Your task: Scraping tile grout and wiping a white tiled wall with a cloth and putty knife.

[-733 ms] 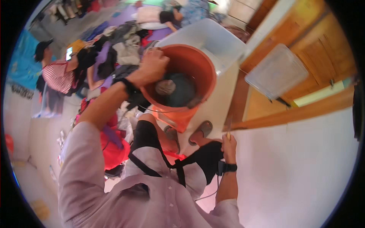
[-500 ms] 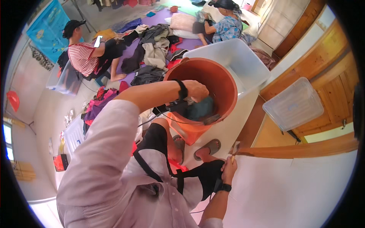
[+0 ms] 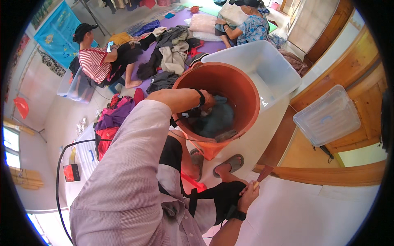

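Observation:
My left hand [image 3: 208, 101] reaches down inside a reddish-brown bucket [image 3: 242, 78], at its left side. Its fingers look curled but are blurred and partly hidden, so what they hold cannot be made out. Beside them in the bucket lies a blurred blue-green mass [image 3: 216, 119], perhaps cloth or water. Near my knee, my right hand [image 3: 247, 197] is closed around the pale wooden handle of a scraper-like flat tool [image 3: 264, 174]. The tool's reddish-brown head points up and away, close to a wooden door edge.
A clear plastic tub [image 3: 283, 84] stands beyond the bucket, and its lid-like panel [image 3: 327, 117] leans by the wooden door. Piled clothes [image 3: 172, 53] cover a purple mat. Two people sit there, one in a striped shirt [image 3: 94, 63], one in a blue patterned shirt [image 3: 252, 30].
My left hand has moved slightly left and lower in the bucket. My right hand has turned, so the tool's head shows more. The view has shifted a little.

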`<state>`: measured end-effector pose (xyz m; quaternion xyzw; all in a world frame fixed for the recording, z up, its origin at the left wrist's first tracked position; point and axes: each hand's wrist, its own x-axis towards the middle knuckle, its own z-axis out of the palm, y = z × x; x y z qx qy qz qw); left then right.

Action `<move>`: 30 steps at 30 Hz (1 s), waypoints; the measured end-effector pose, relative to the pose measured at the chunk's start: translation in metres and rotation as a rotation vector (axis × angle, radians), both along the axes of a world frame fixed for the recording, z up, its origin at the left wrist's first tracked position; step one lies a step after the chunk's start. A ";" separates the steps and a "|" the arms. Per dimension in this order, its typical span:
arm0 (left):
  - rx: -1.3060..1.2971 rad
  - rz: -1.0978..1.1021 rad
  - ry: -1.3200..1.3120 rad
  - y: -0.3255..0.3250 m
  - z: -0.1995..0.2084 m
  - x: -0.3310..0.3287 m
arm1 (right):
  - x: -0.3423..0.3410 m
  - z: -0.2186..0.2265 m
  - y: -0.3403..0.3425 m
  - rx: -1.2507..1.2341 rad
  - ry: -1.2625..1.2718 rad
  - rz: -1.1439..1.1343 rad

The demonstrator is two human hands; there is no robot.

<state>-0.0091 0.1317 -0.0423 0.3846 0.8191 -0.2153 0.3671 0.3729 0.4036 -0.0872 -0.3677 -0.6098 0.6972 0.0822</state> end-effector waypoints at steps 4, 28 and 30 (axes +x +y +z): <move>0.082 0.040 -0.034 -0.007 -0.012 0.014 | 0.001 -0.006 0.003 0.027 -0.001 -0.001; 0.644 0.519 0.051 -0.032 0.073 0.010 | -0.006 -0.021 -0.005 0.099 0.080 0.014; 0.867 0.744 -0.068 -0.044 0.077 0.018 | -0.009 -0.022 -0.008 0.096 0.084 0.009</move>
